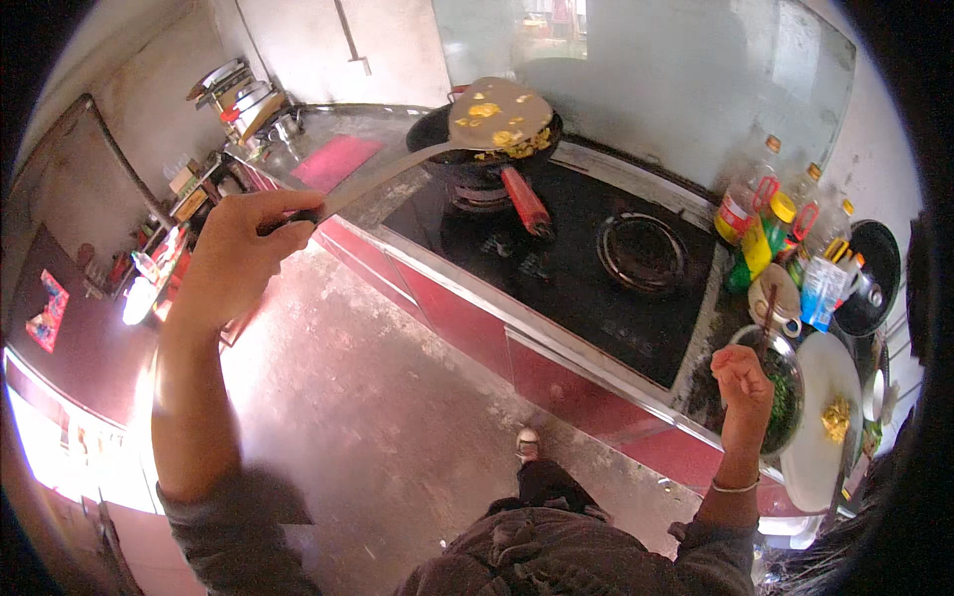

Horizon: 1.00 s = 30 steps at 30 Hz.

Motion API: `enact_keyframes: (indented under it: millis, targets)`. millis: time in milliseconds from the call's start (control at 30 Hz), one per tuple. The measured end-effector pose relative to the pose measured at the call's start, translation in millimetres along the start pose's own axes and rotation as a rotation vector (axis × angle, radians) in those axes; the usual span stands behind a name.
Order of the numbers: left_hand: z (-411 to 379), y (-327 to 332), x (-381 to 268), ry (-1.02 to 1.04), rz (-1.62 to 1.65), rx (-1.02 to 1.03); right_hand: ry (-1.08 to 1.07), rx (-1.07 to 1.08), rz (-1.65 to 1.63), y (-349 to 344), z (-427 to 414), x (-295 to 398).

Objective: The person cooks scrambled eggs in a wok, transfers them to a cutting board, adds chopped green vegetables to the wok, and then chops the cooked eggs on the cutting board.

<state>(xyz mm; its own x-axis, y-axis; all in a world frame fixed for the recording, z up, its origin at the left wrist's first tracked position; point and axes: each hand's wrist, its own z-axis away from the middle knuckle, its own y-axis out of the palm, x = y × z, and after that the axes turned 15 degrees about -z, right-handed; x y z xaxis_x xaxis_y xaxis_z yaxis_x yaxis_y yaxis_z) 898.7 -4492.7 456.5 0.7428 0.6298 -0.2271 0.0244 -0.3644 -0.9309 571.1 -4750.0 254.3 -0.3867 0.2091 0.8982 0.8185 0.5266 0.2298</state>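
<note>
My left hand (253,246) grips the dark handle end of a wok spatula (501,115). Bits of yellow cooked egg (486,109) cling to the spatula's broad face, which hangs over a black wok (428,138) and hides much of it. More egg pieces (531,145) show inside the wok, and its red handle (526,203) points toward me. My right hand (743,384), fingers curled with nothing visible in them, is in front of a metal bowl (796,365) of chopped greens (779,406). Chopsticks (770,305) rise just behind that hand; where their lower ends rest is hidden.
The wok sits on the far burner of a black glass cooktop (566,246); the near burner (641,252) is bare. Oil bottles (749,197), a mug (771,298), a packet (821,290) and a black pan lid (868,276) crowd the right end. Chopped yellow food (836,419) lies on a white cutting board (812,447).
</note>
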Motion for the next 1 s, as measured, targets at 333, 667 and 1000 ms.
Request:
enact_keyframes:
  millis: [333,667,1000]
  targets:
    - [-165.5,29.3,61.8,0.050,-0.319,0.057,0.079,0.186,-0.078,89.6,-117.7,-63.5]
    - [-311.4,67.0,85.6,0.299,-0.890,0.224,0.149,0.334,0.135,151.9,-173.4,-77.7]
    - [-415.2,80.4,88.4,0.629,-0.997,0.608,0.258,0.254,0.225,208.5,-157.7,-68.7]
